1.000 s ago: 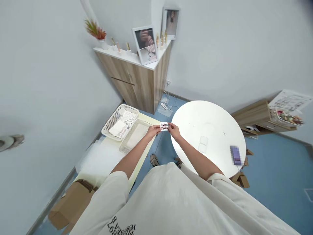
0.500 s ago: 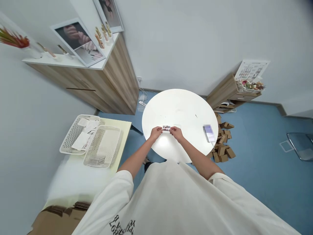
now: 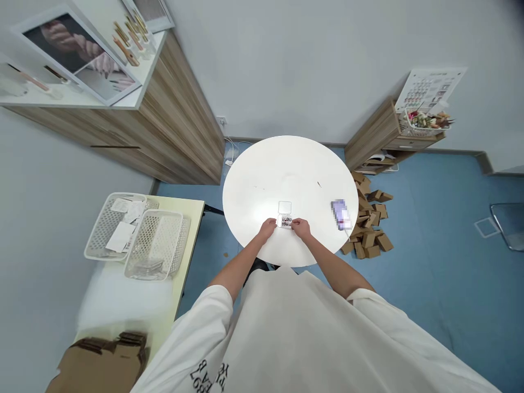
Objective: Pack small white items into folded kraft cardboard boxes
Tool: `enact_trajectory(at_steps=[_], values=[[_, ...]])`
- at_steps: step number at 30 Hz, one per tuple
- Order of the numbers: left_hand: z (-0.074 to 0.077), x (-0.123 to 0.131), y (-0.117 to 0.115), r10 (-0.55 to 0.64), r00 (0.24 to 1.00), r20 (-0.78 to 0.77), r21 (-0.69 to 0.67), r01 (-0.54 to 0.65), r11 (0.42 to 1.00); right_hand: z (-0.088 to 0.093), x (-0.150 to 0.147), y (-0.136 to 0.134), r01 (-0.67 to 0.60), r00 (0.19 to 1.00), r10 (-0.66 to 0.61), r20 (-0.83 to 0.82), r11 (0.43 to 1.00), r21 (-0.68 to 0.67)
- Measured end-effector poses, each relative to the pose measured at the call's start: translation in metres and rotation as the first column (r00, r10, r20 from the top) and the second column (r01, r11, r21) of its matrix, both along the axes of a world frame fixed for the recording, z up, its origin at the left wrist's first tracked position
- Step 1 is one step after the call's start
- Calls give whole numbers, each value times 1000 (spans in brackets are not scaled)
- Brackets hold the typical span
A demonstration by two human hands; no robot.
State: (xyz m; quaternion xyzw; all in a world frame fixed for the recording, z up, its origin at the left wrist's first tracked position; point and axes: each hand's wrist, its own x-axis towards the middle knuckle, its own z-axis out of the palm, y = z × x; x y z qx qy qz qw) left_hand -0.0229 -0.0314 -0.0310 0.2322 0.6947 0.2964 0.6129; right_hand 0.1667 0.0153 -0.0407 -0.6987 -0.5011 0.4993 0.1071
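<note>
My left hand [image 3: 269, 227] and my right hand [image 3: 302, 227] pinch the two ends of a small card of press-on nails [image 3: 286, 221], held low over the near part of a round white table [image 3: 262, 180]. Just beyond the card lies a small clear square case [image 3: 285, 207] on the tabletop. Both hands have their fingers closed on the card's edges.
A phone [image 3: 340, 213] lies on the table's right side. Small cardboard boxes [image 3: 368, 240] are heaped on the blue floor to the right. On a yellow side table [image 3: 192, 218] at the left stand two white mesh baskets [image 3: 135, 240]. Wooden cabinets [image 3: 172, 136] line the walls.
I have turned from the side table to the round table. Both hands carried the nail card across and lowered it close to the tabletop by the clear case.
</note>
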Motion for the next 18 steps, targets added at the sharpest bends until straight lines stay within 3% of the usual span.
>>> enact_trajectory(at_steps=[10,18], values=[[-1,-4,14,-79,997,-17,-20,79,997,-4,-3,5,-84,992,84,89,996,-6],[-12,-12,54,-19,999,-29,17,20,1000,-6,-4,37,135,980,-133,-150,991,10]])
